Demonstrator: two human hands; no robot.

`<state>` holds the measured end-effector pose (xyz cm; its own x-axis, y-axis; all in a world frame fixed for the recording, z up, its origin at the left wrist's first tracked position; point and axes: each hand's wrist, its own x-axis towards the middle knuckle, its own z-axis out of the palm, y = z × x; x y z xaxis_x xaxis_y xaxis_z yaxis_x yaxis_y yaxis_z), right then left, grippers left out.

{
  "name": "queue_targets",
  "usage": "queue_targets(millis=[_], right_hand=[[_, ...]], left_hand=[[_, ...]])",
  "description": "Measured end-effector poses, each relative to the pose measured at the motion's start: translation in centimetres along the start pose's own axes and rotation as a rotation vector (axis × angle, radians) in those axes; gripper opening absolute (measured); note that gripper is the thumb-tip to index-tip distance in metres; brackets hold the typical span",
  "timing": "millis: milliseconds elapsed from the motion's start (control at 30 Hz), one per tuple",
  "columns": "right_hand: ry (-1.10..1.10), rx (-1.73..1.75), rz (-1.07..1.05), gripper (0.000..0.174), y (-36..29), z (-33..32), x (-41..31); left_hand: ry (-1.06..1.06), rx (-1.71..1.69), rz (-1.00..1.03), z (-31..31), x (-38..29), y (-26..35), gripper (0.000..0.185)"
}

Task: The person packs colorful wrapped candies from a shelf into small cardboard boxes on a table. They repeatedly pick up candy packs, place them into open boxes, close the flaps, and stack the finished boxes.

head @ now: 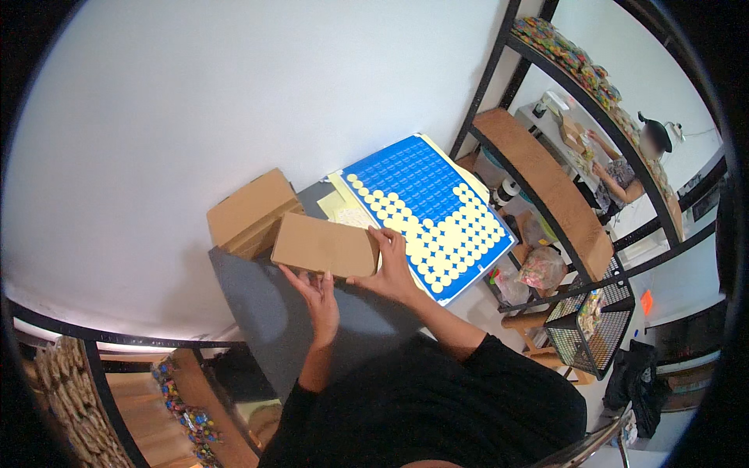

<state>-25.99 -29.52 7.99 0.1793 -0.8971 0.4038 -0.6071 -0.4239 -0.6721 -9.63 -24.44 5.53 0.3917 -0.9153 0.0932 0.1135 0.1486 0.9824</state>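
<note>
A plain brown cardboard box (325,244), closed on the side I see, is held above the grey tabletop (278,313). My right hand (389,266) grips its right end, thumb at the near corner and fingers at the far one. From below, my left hand (319,298) supports the near edge with its fingers partly under the box. Just behind on the left, more brown cardboard boxes (254,212) sit against the wall. To the right of the box lies a blue sheet (409,169) partly covered with round pale-yellow stickers (453,245).
Pale-yellow paper (335,205) lies beside the blue sheet. A black-framed shelf (544,193) stands at right, with bagged colourful items (564,55) on top. Beyond it, a person (620,175) works at another table. A black mesh basket (591,327) stands low right; another shelf (196,386) is at lower left.
</note>
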Motion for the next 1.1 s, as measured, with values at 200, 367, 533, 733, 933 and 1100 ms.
queue_targets(millis=[200, 367, 533, 733, 933, 1100], right_hand=[[-0.195, 0.145, 0.093, 0.078, 3.1, -3.8, -5.0], [-0.216, 0.869, 0.523, 0.024, 7.9, -6.4, -5.4], [-0.198, 0.995, 0.539, 0.052, 10.8, -10.2, -4.8], [-0.256, 0.736, 0.510, 0.083, 12.7, -13.6, -3.1], [-0.366, 0.647, 0.450, 0.077, 15.0, -14.0, -1.0], [-0.489, 0.740, 0.483, 0.067, 16.5, -13.4, -0.1]], left_hand=[[-0.131, -0.022, -0.005, 3.4, -0.2, -1.1, 0.073], [-0.318, -0.315, -0.238, 6.3, -1.2, -3.6, 0.061], [-0.437, 0.248, -0.103, 11.3, 0.2, -6.3, 0.060], [-0.526, 0.595, -0.094, 17.3, 1.2, -5.2, 0.085], [-0.519, 0.572, -0.113, 19.6, 2.6, -4.4, 0.113], [-0.496, 0.544, -0.111, 19.0, 2.6, -4.5, 0.108]])
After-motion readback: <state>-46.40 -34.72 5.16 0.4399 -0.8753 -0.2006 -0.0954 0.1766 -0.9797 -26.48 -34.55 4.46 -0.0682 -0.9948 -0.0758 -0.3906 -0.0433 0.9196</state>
